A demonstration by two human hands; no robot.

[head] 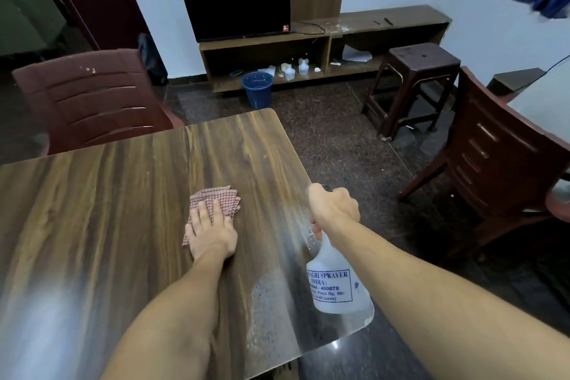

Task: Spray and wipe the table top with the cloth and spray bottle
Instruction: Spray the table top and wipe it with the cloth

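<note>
Left hand (211,233) flat, fingers (205,213) spread, pressing checked cloth (226,199) onto bench (108,210) mid-frame, ready for wiping. Right hand (334,205) fingers curled round spray bottle (336,278) neck, lower right, above misted patch, likely for spraying.

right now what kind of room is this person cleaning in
Most likely a home living or dining room. A black flat-screen television stands on a low wooden media unit against the wall, and maroon plastic chairs flank the wood-grain table top, where the hands work with a checked cloth and translucent spray bottle.
</note>
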